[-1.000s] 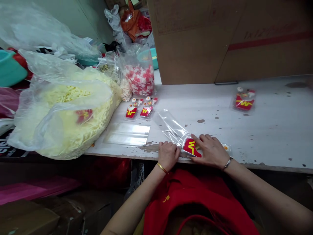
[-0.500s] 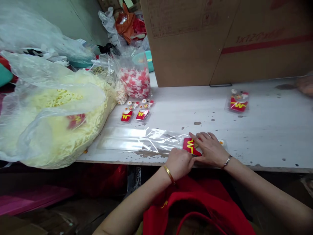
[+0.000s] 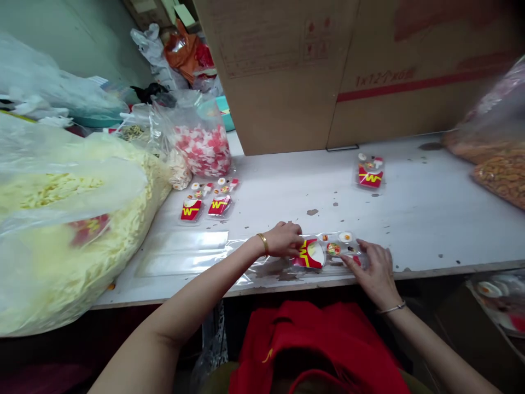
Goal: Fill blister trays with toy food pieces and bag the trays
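A clear plastic packet [image 3: 333,261] lies at the table's front edge. Inside show a red fries-box piece with a yellow W and small food pieces, among them a fried egg and a burger. At its left end, my left hand [image 3: 284,239] has its fingers curled down onto the plastic by the red piece. The thumb and fingers of my right hand [image 3: 376,271] close around the packet's right end. Clear film bags [image 3: 180,254] lie flat to the left, partly behind my left forearm.
Two similar packets [image 3: 192,209] lie at the left, another packet [image 3: 370,176] at the right. A big bag of cream-coloured pieces [image 3: 123,241] fills the left side. Behind stand a bag of pink-and-white pieces [image 3: 203,150] and a cardboard box [image 3: 283,104]. A bag of brown pieces [image 3: 502,175] is at right.
My hands have moved apart: the left up over the packet's left end, the right to its right end. More of the packet's contents now shows. The view has shifted right.
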Tool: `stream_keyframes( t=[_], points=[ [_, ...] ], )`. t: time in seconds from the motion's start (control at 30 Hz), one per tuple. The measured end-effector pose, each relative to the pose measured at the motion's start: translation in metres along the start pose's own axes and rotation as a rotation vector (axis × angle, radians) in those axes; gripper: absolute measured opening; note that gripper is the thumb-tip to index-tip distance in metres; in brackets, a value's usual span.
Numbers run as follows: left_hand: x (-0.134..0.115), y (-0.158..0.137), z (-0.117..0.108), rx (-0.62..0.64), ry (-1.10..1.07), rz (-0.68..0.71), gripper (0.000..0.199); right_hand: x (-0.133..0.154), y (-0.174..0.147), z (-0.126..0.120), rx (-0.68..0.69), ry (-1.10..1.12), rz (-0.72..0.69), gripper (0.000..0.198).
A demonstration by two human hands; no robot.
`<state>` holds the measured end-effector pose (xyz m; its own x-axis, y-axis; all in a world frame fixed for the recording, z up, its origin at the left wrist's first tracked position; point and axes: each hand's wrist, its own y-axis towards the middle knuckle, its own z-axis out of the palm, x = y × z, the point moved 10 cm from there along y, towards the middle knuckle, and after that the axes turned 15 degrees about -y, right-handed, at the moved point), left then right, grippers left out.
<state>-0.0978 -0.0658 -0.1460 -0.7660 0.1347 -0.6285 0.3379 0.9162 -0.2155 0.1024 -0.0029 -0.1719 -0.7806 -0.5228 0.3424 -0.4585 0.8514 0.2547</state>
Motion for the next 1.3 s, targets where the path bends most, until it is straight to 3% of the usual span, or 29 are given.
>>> stream_keyframes(
  t=[0.07,0.13,0.3,0.47,0.7,0.8,0.87,0.93,1.0,1.07,1.13,1.23,1.3],
  points=[
    [-0.003,0.0,-0.006,-0.031,-0.155,0.051,0.002,-0.001,0.003,0.003,0.039,0.177,0.051,0.05],
    [-0.006,0.001,-0.013,-0.094,-0.26,0.094,0.004,0.002,0.007,0.006,0.089,0.371,0.117,0.042],
    [-0.014,0.02,-0.015,-0.187,-0.349,0.102,0.01,0.035,0.017,0.01,0.209,0.672,0.145,0.041],
    [-0.027,0.041,-0.016,-0.218,-0.442,0.139,0.013,0.075,0.019,0.014,0.3,0.68,-0.01,0.033],
    [-0.019,0.073,-0.019,-0.226,-0.693,0.093,0.019,0.049,0.054,-0.001,0.11,0.471,0.019,0.027],
    [-0.009,0.1,-0.026,-0.34,-0.726,0.043,0.021,0.029,0.08,-0.018,-0.01,0.391,0.038,0.023],
    [-0.002,0.12,-0.038,-0.472,-0.694,-0.005,0.021,0.007,0.091,-0.027,-0.102,0.402,0.126,0.025],
    [-0.002,0.145,-0.055,-0.602,-0.654,-0.014,0.021,-0.02,0.093,-0.018,-0.073,0.55,0.268,0.053],
    [-0.015,0.178,-0.071,-0.652,-0.612,0.06,0.022,-0.038,0.089,0.006,0.063,0.78,0.366,0.074],
    [-0.034,0.216,-0.084,-0.626,-0.545,0.179,0.022,-0.055,0.085,0.018,0.133,0.856,0.371,0.069],
    [-0.044,0.253,-0.09,-0.587,-0.423,0.228,0.023,-0.089,0.088,0.011,0.047,0.69,0.363,0.053],
    [-0.042,0.293,-0.082,-0.485,-0.117,0.152,0.026,-0.156,0.1,-0.015,-0.081,0.384,0.404,0.049],
    [-0.037,0.299,-0.067,-0.377,0.083,0.124,0.029,-0.194,0.109,-0.034,-0.102,0.275,0.432,0.056]
  ],
)
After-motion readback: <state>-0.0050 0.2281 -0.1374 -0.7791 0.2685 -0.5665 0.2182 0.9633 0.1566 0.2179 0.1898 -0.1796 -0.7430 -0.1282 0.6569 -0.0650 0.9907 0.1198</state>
